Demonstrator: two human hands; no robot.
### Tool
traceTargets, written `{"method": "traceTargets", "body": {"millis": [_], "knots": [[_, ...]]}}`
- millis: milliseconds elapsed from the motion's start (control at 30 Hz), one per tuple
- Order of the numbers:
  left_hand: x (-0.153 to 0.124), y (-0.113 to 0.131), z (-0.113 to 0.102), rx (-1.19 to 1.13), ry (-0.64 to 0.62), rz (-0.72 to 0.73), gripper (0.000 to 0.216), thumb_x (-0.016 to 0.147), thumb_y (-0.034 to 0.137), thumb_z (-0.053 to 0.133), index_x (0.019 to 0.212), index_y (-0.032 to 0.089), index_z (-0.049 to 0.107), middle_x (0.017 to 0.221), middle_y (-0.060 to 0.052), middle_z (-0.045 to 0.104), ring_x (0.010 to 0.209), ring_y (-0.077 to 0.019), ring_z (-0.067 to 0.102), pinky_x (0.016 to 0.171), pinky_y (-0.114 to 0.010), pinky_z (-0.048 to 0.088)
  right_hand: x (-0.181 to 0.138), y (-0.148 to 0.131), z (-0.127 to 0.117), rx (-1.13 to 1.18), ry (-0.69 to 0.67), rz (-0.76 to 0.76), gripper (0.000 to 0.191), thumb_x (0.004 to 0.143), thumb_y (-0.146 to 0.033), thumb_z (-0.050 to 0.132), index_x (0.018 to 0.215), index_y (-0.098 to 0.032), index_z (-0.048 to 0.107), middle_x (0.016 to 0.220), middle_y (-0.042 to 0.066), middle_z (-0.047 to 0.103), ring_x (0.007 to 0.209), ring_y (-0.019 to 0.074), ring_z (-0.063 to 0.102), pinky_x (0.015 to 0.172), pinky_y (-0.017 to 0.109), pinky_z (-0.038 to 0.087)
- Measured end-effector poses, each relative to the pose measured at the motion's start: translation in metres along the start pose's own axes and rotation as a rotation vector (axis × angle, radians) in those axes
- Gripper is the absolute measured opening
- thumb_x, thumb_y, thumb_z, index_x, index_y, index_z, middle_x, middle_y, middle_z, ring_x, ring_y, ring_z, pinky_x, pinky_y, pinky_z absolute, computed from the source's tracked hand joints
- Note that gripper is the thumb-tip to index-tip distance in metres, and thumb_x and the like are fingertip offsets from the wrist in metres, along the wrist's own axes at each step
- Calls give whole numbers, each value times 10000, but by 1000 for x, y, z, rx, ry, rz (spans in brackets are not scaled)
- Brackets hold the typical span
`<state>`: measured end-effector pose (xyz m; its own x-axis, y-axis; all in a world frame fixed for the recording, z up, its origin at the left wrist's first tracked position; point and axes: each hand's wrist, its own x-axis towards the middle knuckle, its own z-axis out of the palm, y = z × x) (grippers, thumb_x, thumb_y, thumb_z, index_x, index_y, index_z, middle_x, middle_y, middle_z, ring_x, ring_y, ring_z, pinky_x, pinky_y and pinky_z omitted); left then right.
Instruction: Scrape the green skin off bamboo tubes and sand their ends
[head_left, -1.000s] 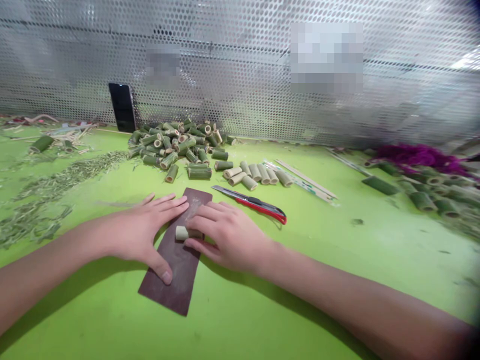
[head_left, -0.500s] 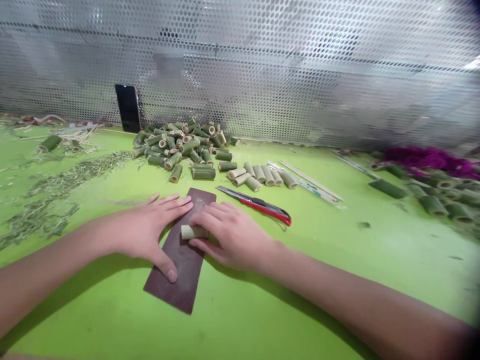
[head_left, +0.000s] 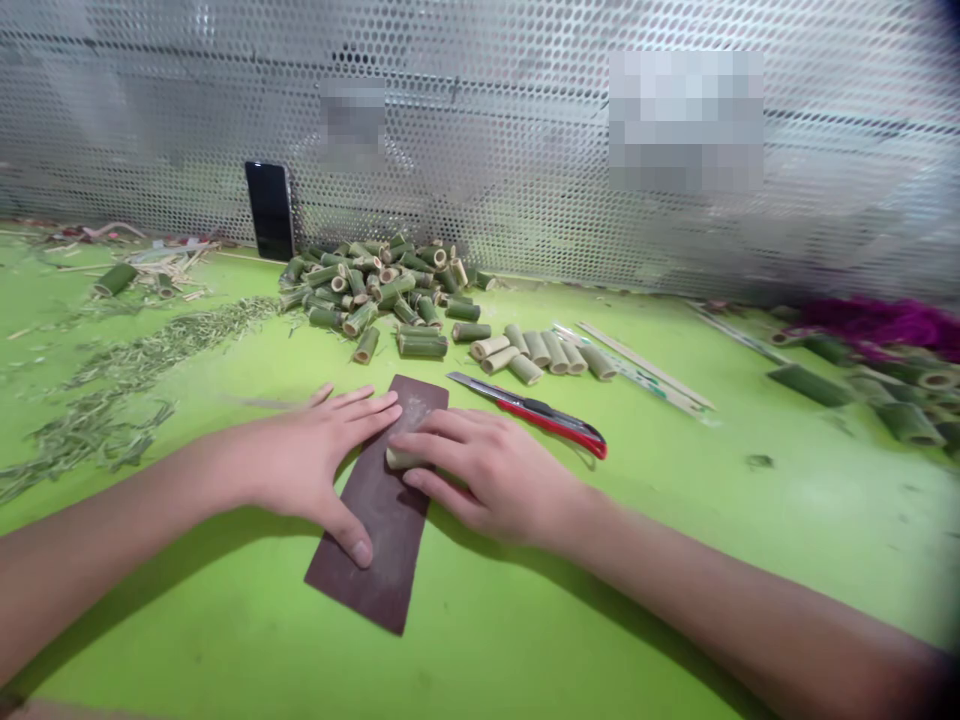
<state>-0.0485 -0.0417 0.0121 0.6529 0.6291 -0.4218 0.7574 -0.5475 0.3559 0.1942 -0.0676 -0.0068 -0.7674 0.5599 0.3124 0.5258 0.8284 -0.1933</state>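
Head view | left hand [head_left: 307,458]: fingers spread, resting on brown sheet [head_left: 375,590] | right hand [head_left: 495,472]: gripping pale bamboo piece [head_left: 397,459] | piece: on the sheet, mostly hidden by fingers | utility knife [head_left: 536,411]: on green desk [head_left: 525,640], near right hand

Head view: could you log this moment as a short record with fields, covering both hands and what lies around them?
Left hand: spread, partly over the brown sheet
Right hand: holding a pale bamboo piece on that sheet
Knife: red-and-black utility knife, lying beyond the right hand
Pale group: peeled-looking pieces, lying right of the green bamboo pile
Back: phone on end before the perforated panel
Far right: purple fluffy material
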Motion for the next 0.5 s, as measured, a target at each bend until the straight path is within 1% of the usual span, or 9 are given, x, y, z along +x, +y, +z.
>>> {"method": "traceTargets", "body": {"millis": [133,233,333,500], "knots": [[1,0,0,2,-4,1,1434,597,892,737,1671,267,21,1728,-58,-59,1600,-385,-23,1290,-606,37,-3,1,1,37,28,5,237,1055,-235,533,1174,-159,723,1076,86,759,899,215,709,803,363,582],[2,-1,0,1,-5,2,1436,594,905,727,1669,275,14,1728,-54,-66,1599,-385,-33,1287,-615,34,-5,2,1,67,13,33,237,1048,-242,555,1175,-137,725,1087,96,763,922,213,713,817,351,589],[2,-2,1,0,0,3,1435,596,904,727,1670,274,14,1730,-57,-60,1598,-390,-26,1288,-614,41,-6,4,-1,95,-10,17,239,1036,-244,573,1193,-135,717,1108,100,756,940,213,710,823,347,588],[2,-1,1,-2,-4,5,1448,586,895,742,1670,264,18,1730,-59,-61,1596,-396,-32,1290,-608,34,-7,10,-8,171,-88,-18,130,957,-224,693,1067,-158,714,1006,67,724,839,180,683,709,290,551]]}}
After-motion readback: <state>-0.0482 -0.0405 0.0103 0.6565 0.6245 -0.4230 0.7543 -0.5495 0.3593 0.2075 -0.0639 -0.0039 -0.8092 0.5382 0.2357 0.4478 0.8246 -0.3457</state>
